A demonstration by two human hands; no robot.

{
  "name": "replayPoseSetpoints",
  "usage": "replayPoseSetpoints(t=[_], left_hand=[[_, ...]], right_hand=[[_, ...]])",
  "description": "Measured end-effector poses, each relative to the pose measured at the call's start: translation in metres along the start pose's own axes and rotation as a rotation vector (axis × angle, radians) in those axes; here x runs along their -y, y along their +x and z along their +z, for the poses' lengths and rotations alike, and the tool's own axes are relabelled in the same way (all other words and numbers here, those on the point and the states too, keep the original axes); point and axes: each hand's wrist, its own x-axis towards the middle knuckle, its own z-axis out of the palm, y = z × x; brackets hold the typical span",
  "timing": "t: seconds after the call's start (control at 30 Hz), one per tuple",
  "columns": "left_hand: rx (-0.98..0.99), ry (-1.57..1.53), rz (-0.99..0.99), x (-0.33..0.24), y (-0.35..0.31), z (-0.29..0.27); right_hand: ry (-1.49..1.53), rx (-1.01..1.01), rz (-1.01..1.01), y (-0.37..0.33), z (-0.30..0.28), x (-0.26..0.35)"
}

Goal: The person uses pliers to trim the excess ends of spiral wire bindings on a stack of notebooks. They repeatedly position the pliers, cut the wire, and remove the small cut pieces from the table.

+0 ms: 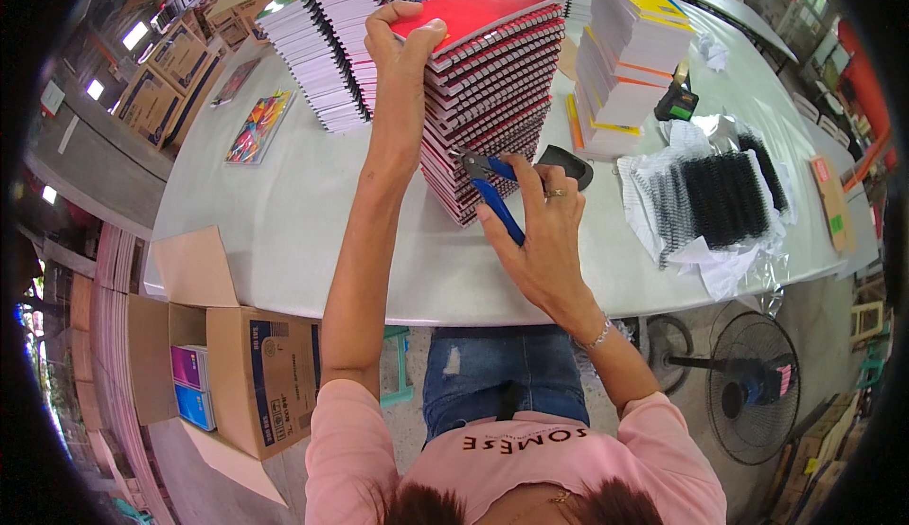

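Observation:
A tall stack of red-covered spiral notebooks stands in front of me, its bound edges turned towards my right hand. My left hand grips the stack's top left corner, thumb on the red cover and fingers bent over the far side. In my right hand is a pair of blue-handled cutting pliers, fingers around the grips. The pliers' jaws touch or nearly touch the spiral ends at the stack's lower near corner; I cannot tell whether they bite a wire. A black curved object lies behind my right hand, partly hidden.
Notebook stacks with green and pink covers stand left, yellow-covered ones right. Black binding coils lie on crumpled wrapping beside a tape dispenser. An open carton sits below the table's left edge, a fan below its right.

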Motion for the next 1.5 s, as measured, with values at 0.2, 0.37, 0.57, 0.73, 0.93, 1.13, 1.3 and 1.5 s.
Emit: replayPoseSetpoints(t=[0.2,0.37,0.57,0.73,0.93,1.13,1.3,1.5], left_hand=[[-0.065,0.009,0.021,0.006,0.003,0.0],[-0.055,0.004,0.022,0.005,0.002,-0.002],[-0.001,0.004,0.018,0.004,0.003,-0.001],[-0.002,0.049,0.024,0.004,0.002,-0.004],[-0.003,-0.001,0.007,0.002,0.001,-0.001],[-0.016,0.017,0.012,0.003,0.001,-0.002],[-0.022,0.005,0.009,0.0,-0.001,0.002],[-0.016,0.001,0.035,0.006,0.003,-0.002]], right_hand=[[-0.047,-0.02,-0.033,0.002,0.003,-0.001],[1.102,0.737,0.597,0.022,-0.022,-0.016],[0.377,0.112,0.133,-0.004,0.003,-0.01],[0.069,0.039,0.037,-0.005,0.009,-0.009],[-0.054,-0.025,-0.018,-0.003,0.01,-0.007],[-0.039,-0.043,0.022,-0.008,0.01,-0.006],[-0.062,-0.039,-0.001,-0.008,0.014,-0.008],[-0.103,-0.06,-0.023,-0.008,0.015,-0.007]])
